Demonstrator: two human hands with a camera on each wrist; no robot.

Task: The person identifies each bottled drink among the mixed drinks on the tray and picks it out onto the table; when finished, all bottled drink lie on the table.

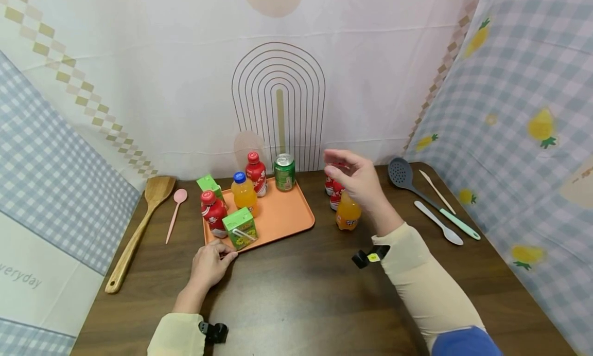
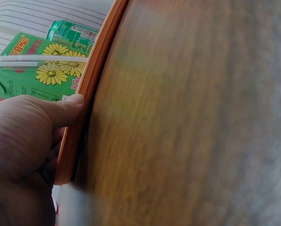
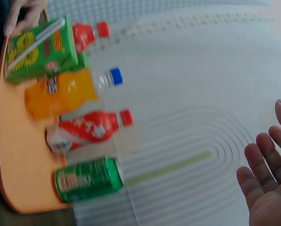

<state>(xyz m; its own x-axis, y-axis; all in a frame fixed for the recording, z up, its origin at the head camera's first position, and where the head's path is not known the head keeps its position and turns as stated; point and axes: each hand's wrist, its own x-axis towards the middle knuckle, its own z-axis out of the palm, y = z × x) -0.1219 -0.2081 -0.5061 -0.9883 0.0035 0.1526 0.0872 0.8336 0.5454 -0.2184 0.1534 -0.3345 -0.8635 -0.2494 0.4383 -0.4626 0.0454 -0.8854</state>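
Wooden spatula (image 1: 136,236): lay on the desk (image 1: 278,294), well left of the tray.
Pink spoon (image 1: 180,195): lay between that spatula and the tray.
Left hand (image 1: 210,263): was at the tray's near left corner, its grip narrow, pinching the rim with the thumb on top.
Tray (image 1: 282,214): sat on the desk, its right part bare.
Tray's left end: carried a rear green carton (image 1: 209,185) and a front red bottle (image 1: 214,215), both upright.
Tray's left-middle: held a front green carton (image 1: 240,228) near the close edge, a blue-capped orange bottle (image 1: 244,195) behind it, and a rear red bottle (image 1: 257,178).
Green can (image 1: 284,173): stood by the tray's far edge.
Tally: the work looked part-way, with six drinks on the tray and three seemingly left off it.
Two red bottles (image 1: 335,196): stood right of the tray, partly hidden.
Small orange bottle (image 1: 348,213): stood just in front of them, also right of the tray.
Right hand (image 1: 356,183): was right of the tray by those bottles, its grip wide and holding nothing; contact could not be told.
Slotted ladle (image 1: 401,173), white spoon (image 1: 437,221): lay well right of the tray.
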